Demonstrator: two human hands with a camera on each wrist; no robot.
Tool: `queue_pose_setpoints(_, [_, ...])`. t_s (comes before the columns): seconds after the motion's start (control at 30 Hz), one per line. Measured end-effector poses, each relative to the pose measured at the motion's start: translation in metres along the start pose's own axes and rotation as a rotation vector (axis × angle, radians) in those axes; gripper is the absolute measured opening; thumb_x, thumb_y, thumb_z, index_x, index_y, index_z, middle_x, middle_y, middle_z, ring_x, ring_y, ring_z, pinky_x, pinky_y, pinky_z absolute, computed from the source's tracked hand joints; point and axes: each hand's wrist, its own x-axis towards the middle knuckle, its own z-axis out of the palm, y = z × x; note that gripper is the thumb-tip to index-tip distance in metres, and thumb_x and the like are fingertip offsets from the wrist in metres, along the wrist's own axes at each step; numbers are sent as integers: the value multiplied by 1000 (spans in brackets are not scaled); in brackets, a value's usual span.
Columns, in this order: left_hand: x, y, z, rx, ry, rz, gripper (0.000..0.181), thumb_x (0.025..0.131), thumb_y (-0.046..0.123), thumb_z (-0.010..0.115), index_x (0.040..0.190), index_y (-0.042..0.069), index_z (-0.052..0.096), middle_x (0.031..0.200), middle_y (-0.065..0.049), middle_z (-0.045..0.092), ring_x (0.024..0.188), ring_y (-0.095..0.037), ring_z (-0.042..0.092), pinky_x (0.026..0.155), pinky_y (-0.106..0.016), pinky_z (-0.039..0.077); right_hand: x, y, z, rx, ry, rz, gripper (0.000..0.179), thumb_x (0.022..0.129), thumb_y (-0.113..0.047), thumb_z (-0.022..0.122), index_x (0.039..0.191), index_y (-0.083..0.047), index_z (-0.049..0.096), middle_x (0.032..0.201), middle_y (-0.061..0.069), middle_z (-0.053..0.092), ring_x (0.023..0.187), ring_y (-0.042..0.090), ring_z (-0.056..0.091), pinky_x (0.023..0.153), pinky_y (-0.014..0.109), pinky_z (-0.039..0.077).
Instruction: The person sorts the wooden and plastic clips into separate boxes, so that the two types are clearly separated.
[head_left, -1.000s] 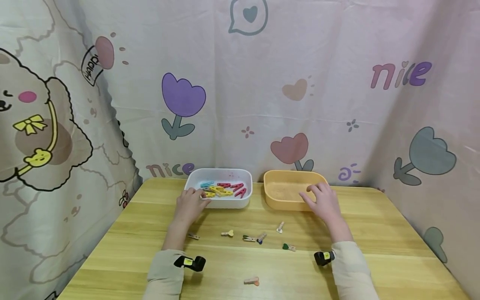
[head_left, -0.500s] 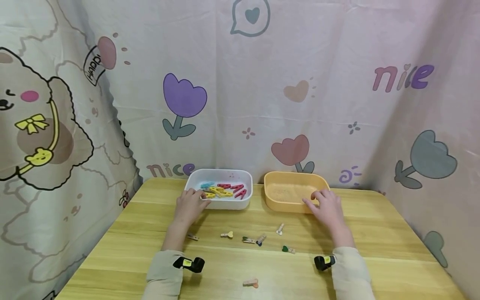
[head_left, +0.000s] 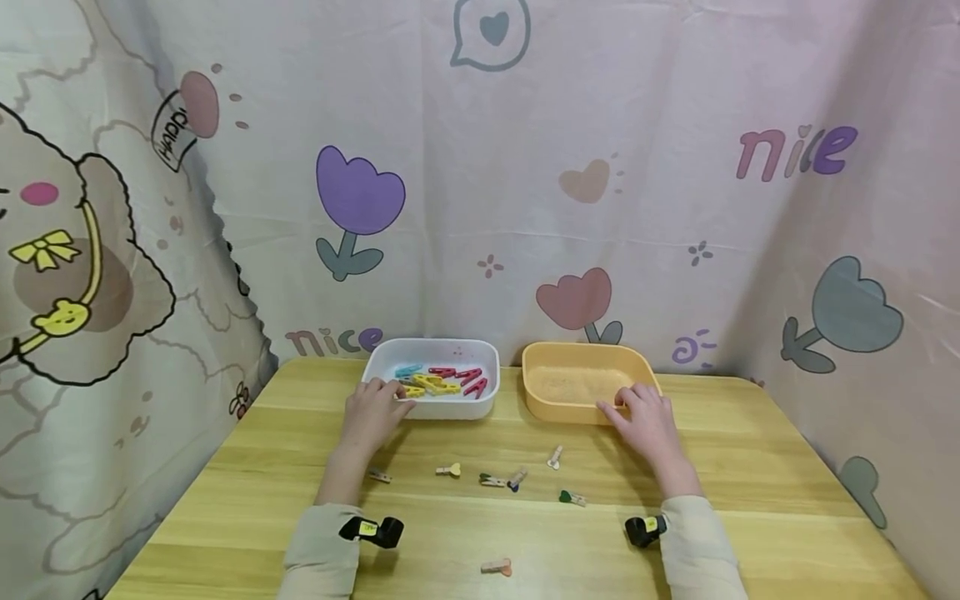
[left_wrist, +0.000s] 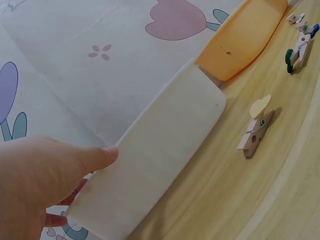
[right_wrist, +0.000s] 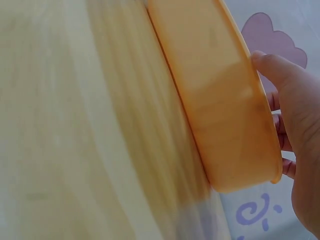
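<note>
My left hand point(head_left: 372, 415) holds the near left corner of a white plastic bin point(head_left: 450, 410); in the left wrist view its thumb lies on the rim and the fingers curl behind the end. Inside the bin are several plastic clothespins point(head_left: 429, 381) in red, yellow and blue. On the other side, my right hand point(head_left: 647, 421) grips the near right corner of a yellow bin point(head_left: 566, 414). The right wrist view has the thumb at that rim, with curled fingers partly hidden behind it. No clothespins show inside the yellow bin.
Several small wooden clothespins lie scattered on the wooden table, among them one with a yellow heart point(head_left: 449, 471), one with a green heart point(head_left: 572, 497) and one with an orange heart point(head_left: 497, 567) near the front. A printed curtain point(head_left: 480, 208) hangs behind the bins.
My right hand has come down a little, its thumb and fingers closing in on the yellow bin's rim. The left hand stays at the white bin. The head view has shifted slightly.
</note>
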Motion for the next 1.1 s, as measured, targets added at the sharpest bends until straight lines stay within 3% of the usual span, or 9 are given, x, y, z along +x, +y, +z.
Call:
queue_pose_setpoints(0.17, [1, 3, -5, -4, -20, -2, 27, 91, 40, 66, 100, 14, 66, 105, -14, 62, 103, -35, 54, 89, -54, 41, 0, 0, -2, 11, 20, -9, 31, 87, -40, 69, 83, -11, 60, 82, 5, 53, 83, 24, 47, 80, 44, 32])
queue_pose_setpoints(0.4, [-3, 7, -24, -17, 43, 23, 26, 91, 38, 66, 99, 14, 64, 108, -16, 62, 103, -39, 54, 90, -59, 39, 0, -1, -3, 41, 46, -22, 28, 85, -34, 73, 82, -10, 61, 82, 5, 55, 82, 24, 47, 77, 40, 33])
queue_pose_setpoints(0.7, [-8, 18, -42, -2, 35, 67, 27, 92, 39, 64, 102, 13, 64, 112, -16, 61, 109, -40, 52, 94, -60, 37, 0, 3, -2, 28, 55, -46, 27, 83, -34, 75, 83, -11, 61, 83, 4, 56, 83, 24, 49, 78, 42, 34])
queue_pose_setpoints(0.9, [-13, 12, -49, 60, 47, 144, 28, 91, 39, 66, 103, 13, 65, 110, -15, 61, 110, -40, 52, 93, -60, 38, 1, 3, -3, 42, 37, -43, 29, 82, -36, 76, 84, -11, 62, 85, 5, 58, 85, 25, 50, 81, 45, 35])
queue_pose_setpoints(1.1, [-22, 4, -51, 143, 94, 290, 29, 87, 35, 72, 101, 11, 65, 103, -14, 62, 103, -38, 54, 91, -58, 40, 0, 3, -4, 43, 20, -35, 30, 82, -37, 76, 85, -11, 62, 85, 5, 58, 85, 25, 50, 82, 45, 35])
